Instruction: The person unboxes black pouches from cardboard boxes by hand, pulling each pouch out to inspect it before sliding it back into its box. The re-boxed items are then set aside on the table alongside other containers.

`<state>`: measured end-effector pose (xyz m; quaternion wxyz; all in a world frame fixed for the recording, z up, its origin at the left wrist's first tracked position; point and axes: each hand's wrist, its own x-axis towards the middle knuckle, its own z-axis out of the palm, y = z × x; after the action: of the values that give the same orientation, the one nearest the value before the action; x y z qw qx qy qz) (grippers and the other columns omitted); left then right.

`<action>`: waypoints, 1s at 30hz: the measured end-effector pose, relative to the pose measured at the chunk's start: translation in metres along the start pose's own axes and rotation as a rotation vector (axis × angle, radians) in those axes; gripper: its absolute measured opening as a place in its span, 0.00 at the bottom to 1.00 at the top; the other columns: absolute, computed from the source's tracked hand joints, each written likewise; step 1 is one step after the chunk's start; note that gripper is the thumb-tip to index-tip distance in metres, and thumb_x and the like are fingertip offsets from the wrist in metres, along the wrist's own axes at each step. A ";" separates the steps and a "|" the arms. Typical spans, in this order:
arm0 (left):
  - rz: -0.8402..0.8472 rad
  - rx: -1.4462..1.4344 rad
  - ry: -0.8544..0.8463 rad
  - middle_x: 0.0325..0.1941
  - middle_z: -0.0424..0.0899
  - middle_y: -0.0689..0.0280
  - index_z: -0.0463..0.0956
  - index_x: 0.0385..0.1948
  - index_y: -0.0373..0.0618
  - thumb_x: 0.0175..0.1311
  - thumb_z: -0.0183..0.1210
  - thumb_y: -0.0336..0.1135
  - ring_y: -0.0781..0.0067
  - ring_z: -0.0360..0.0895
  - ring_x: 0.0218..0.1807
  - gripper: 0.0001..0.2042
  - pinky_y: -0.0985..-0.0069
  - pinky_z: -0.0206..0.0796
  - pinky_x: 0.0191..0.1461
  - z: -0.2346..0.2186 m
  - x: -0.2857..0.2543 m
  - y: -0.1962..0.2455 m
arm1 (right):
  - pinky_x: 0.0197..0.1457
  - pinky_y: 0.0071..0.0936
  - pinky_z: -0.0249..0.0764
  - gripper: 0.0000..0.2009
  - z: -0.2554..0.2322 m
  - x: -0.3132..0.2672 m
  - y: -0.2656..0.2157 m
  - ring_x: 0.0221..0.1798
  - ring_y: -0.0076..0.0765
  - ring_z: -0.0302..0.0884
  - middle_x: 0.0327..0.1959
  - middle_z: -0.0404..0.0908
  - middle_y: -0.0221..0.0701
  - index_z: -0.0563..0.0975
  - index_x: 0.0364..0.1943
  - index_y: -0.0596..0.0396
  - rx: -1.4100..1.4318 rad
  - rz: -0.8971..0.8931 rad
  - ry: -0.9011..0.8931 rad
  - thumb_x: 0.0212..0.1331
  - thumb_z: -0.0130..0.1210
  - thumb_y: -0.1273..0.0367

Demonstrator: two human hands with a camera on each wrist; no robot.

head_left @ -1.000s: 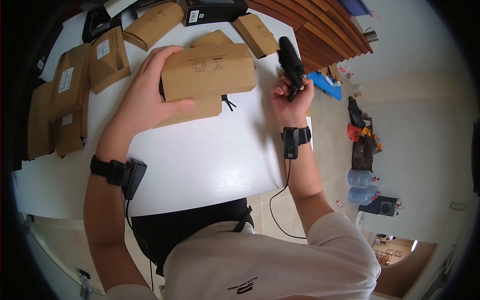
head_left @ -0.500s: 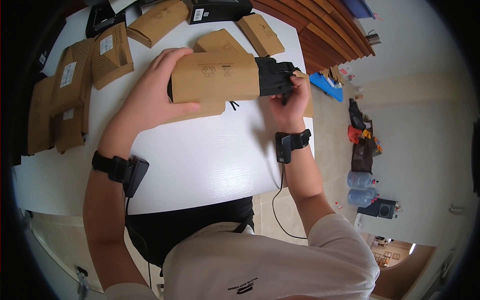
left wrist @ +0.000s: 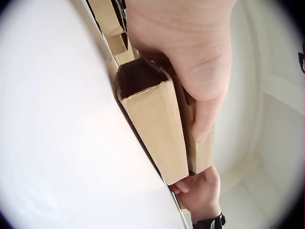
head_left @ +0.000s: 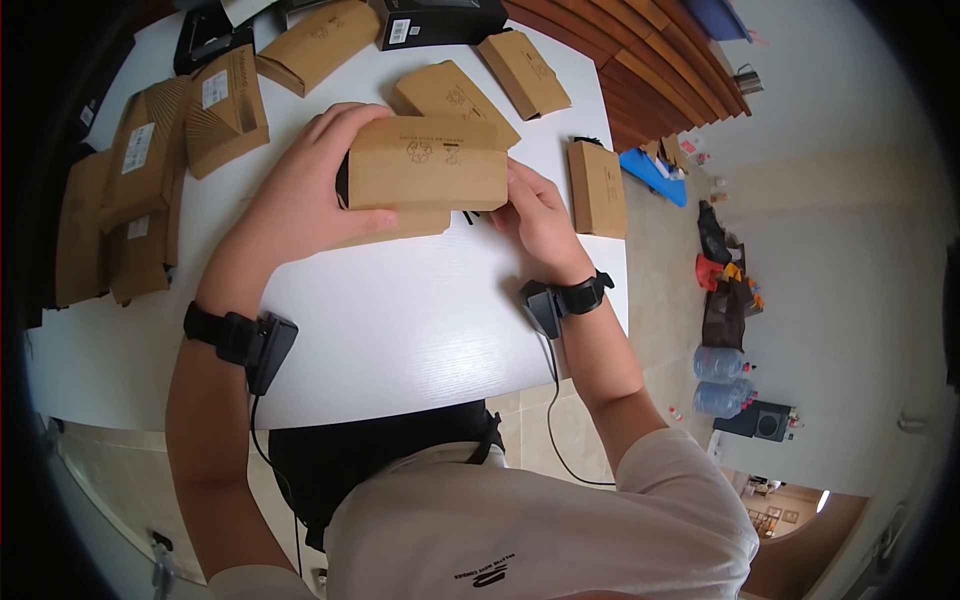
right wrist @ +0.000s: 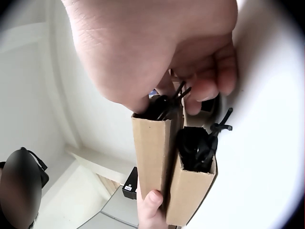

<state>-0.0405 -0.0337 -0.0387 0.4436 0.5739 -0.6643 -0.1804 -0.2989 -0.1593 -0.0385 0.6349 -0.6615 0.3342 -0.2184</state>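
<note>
My left hand (head_left: 300,195) grips a brown cardboard box (head_left: 425,178) by its left end, thumb along the near side. At the other end, my right hand (head_left: 540,215) has its fingertips right at the opening. In the right wrist view, the thumb presses in beside a black tied bundle (right wrist: 162,109) with twist ties poking out, most of it hidden inside. A second box (right wrist: 190,193) lies under the held one, and another black bundle (right wrist: 196,149) with a tie fills its mouth. Seen from the left wrist, this lower box (left wrist: 157,138) has an open near end.
Behind the hands lie more cardboard boxes, one close by (head_left: 455,98) and one farther back (head_left: 525,75). Another box (head_left: 598,188) sits at the table's right edge. Labelled boxes (head_left: 140,150) crowd the left, and a black box (head_left: 440,25) stands at the back.
My right hand brought the black bundle from the right into the held box's open end, and it slid inside. The hand moved left with it, uncovering the box at the right edge.
</note>
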 end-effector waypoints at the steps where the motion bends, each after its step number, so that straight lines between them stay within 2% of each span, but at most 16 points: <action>1: -0.001 0.001 0.000 0.63 0.70 0.60 0.64 0.63 0.45 0.43 0.74 0.33 0.56 0.68 0.65 0.40 0.64 0.65 0.68 0.000 0.000 0.000 | 0.38 0.16 0.68 0.22 0.001 -0.001 0.000 0.33 0.17 0.68 0.37 0.79 0.23 0.72 0.65 0.57 0.004 0.025 -0.024 0.75 0.43 0.59; 5: -0.046 -0.014 -0.040 0.63 0.70 0.60 0.64 0.63 0.44 0.44 0.74 0.34 0.55 0.68 0.65 0.40 0.64 0.65 0.68 -0.001 -0.001 0.003 | 0.42 0.18 0.69 0.26 0.005 -0.006 0.001 0.36 0.19 0.68 0.42 0.78 0.25 0.69 0.67 0.56 -0.013 0.024 -0.009 0.76 0.38 0.54; 8: -0.044 -0.008 -0.056 0.63 0.70 0.60 0.64 0.63 0.44 0.44 0.74 0.34 0.55 0.68 0.65 0.40 0.64 0.65 0.68 0.001 0.000 0.004 | 0.43 0.19 0.71 0.28 0.001 -0.004 0.004 0.37 0.21 0.70 0.44 0.78 0.27 0.69 0.67 0.56 0.074 -0.012 -0.096 0.75 0.36 0.51; 10: -0.049 -0.002 -0.073 0.64 0.70 0.60 0.64 0.63 0.45 0.44 0.74 0.34 0.55 0.68 0.65 0.40 0.64 0.65 0.68 0.000 0.000 0.004 | 0.42 0.20 0.72 0.25 0.001 -0.004 0.001 0.38 0.19 0.71 0.44 0.78 0.27 0.71 0.63 0.57 0.125 -0.059 -0.123 0.74 0.44 0.53; 11: -0.034 -0.008 -0.085 0.65 0.69 0.59 0.63 0.65 0.45 0.43 0.74 0.35 0.54 0.68 0.65 0.42 0.64 0.64 0.69 0.000 -0.001 0.004 | 0.42 0.20 0.72 0.25 0.003 -0.005 0.001 0.38 0.19 0.71 0.44 0.78 0.27 0.71 0.63 0.57 0.141 -0.063 -0.113 0.74 0.44 0.53; 13: -0.015 0.010 -0.120 0.65 0.69 0.57 0.61 0.67 0.46 0.43 0.74 0.35 0.53 0.68 0.66 0.44 0.63 0.64 0.69 -0.001 -0.001 0.003 | 0.42 0.19 0.72 0.20 0.008 -0.005 0.002 0.40 0.18 0.73 0.44 0.79 0.26 0.73 0.60 0.59 0.096 -0.100 0.004 0.70 0.52 0.61; 14: -0.028 -0.011 -0.119 0.67 0.67 0.55 0.58 0.69 0.47 0.43 0.75 0.36 0.52 0.67 0.67 0.47 0.63 0.63 0.70 0.000 -0.001 0.003 | 0.42 0.19 0.72 0.20 0.007 -0.003 0.005 0.40 0.18 0.73 0.44 0.79 0.26 0.73 0.60 0.59 0.126 -0.110 0.014 0.70 0.52 0.61; 16: -0.038 0.008 -0.150 0.69 0.65 0.52 0.55 0.72 0.47 0.42 0.76 0.36 0.50 0.65 0.69 0.50 0.62 0.61 0.72 0.000 0.000 0.004 | 0.45 0.19 0.73 0.18 0.001 0.000 0.011 0.44 0.18 0.74 0.44 0.80 0.25 0.75 0.57 0.60 0.198 -0.088 0.036 0.66 0.57 0.68; 18: -0.073 0.021 -0.084 0.73 0.61 0.47 0.48 0.74 0.45 0.40 0.77 0.37 0.47 0.61 0.73 0.56 0.61 0.58 0.74 0.000 0.001 0.005 | 0.54 0.21 0.72 0.15 0.004 0.003 0.011 0.48 0.21 0.76 0.46 0.81 0.29 0.76 0.53 0.61 0.398 -0.128 0.129 0.64 0.54 0.71; 19: -0.093 0.075 -0.106 0.74 0.58 0.46 0.45 0.74 0.42 0.39 0.78 0.38 0.47 0.58 0.75 0.58 0.61 0.56 0.76 -0.002 0.001 0.007 | 0.54 0.23 0.72 0.13 0.003 0.004 0.007 0.48 0.23 0.76 0.45 0.80 0.29 0.77 0.50 0.60 0.420 -0.159 0.177 0.64 0.51 0.70; 20: -0.127 0.050 -0.121 0.74 0.58 0.46 0.46 0.74 0.42 0.39 0.78 0.38 0.47 0.58 0.75 0.58 0.60 0.56 0.76 -0.002 0.001 0.007 | 0.54 0.23 0.72 0.12 -0.006 0.008 0.015 0.48 0.24 0.75 0.44 0.80 0.28 0.77 0.46 0.58 0.413 -0.185 0.253 0.64 0.49 0.66; 21: -0.128 0.073 -0.154 0.73 0.60 0.46 0.49 0.73 0.42 0.38 0.78 0.40 0.46 0.59 0.74 0.57 0.60 0.56 0.75 -0.002 0.001 0.006 | 0.51 0.24 0.73 0.12 -0.004 0.008 0.011 0.48 0.25 0.74 0.42 0.78 0.28 0.77 0.43 0.56 0.592 -0.111 0.403 0.64 0.49 0.63; 23: -0.093 0.189 -0.260 0.71 0.62 0.48 0.56 0.71 0.42 0.37 0.78 0.43 0.46 0.62 0.71 0.54 0.60 0.57 0.74 -0.007 0.002 0.007 | 0.33 0.23 0.68 0.11 -0.021 0.012 0.013 0.35 0.21 0.72 0.33 0.77 0.24 0.76 0.41 0.51 0.630 -0.139 0.423 0.66 0.49 0.60; 24: -0.054 0.277 -0.334 0.70 0.64 0.49 0.60 0.69 0.42 0.37 0.78 0.44 0.46 0.63 0.70 0.52 0.61 0.58 0.73 -0.009 0.004 0.010 | 0.30 0.21 0.63 0.10 -0.028 0.016 0.018 0.29 0.19 0.68 0.30 0.75 0.22 0.76 0.40 0.49 0.638 -0.170 0.431 0.67 0.49 0.59; 25: -0.038 0.341 -0.332 0.66 0.70 0.52 0.66 0.65 0.43 0.36 0.77 0.44 0.48 0.66 0.67 0.47 0.61 0.61 0.71 -0.009 0.002 0.016 | 0.30 0.20 0.63 0.10 -0.029 0.016 0.017 0.29 0.18 0.67 0.30 0.74 0.22 0.76 0.40 0.49 0.628 -0.174 0.454 0.67 0.49 0.59; 30: 0.002 0.301 -0.436 0.61 0.75 0.55 0.69 0.63 0.43 0.36 0.74 0.38 0.50 0.69 0.64 0.43 0.62 0.63 0.68 -0.007 0.006 0.027 | 0.31 0.18 0.63 0.13 -0.020 0.011 0.008 0.30 0.15 0.66 0.30 0.73 0.20 0.77 0.46 0.51 0.553 -0.161 0.556 0.68 0.52 0.58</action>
<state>-0.0510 -0.0298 -0.0122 0.1997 0.5805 -0.7640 -0.1986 -0.3070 -0.1806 -0.0459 0.6552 -0.4052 0.3691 -0.5198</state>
